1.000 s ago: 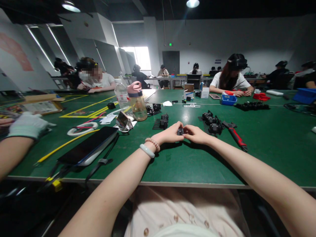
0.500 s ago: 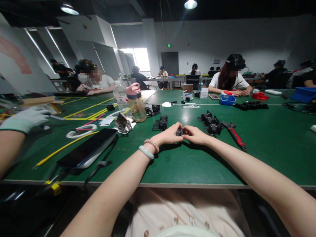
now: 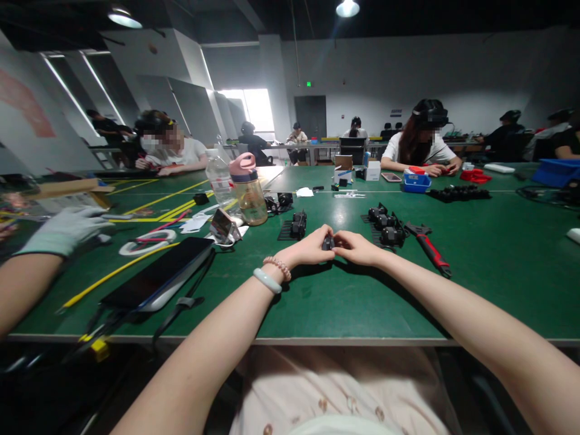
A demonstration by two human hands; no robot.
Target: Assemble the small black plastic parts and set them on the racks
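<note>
Both my hands meet over the green table [image 3: 317, 308]. My left hand [image 3: 313, 246] is closed around a small black part [image 3: 327, 242], which is mostly covered by the fingers. From the other side, my right hand [image 3: 356, 248] has its fingertips pinched at the same part's edge. Just beyond my left hand stands a black piece with thin prongs [image 3: 296, 225]. Several similar black pieces [image 3: 385, 223] are grouped beyond my right hand, and an adjustable wrench [image 3: 432, 251] with a red and black handle lies beside them.
At left are a tablet-like black device [image 3: 158, 272], a yellow strip [image 3: 118, 276] and a co-worker's gloved hand [image 3: 67, 229]. A pink-lidded bottle [image 3: 248, 190] stands ahead-left. Farther right sits a blue bin [image 3: 417, 182]. Other people sit across the table.
The co-worker's gloved hand at left has moved right and slightly down. My own hands keep almost the same pose around the black part; the view has shifted slightly.
</note>
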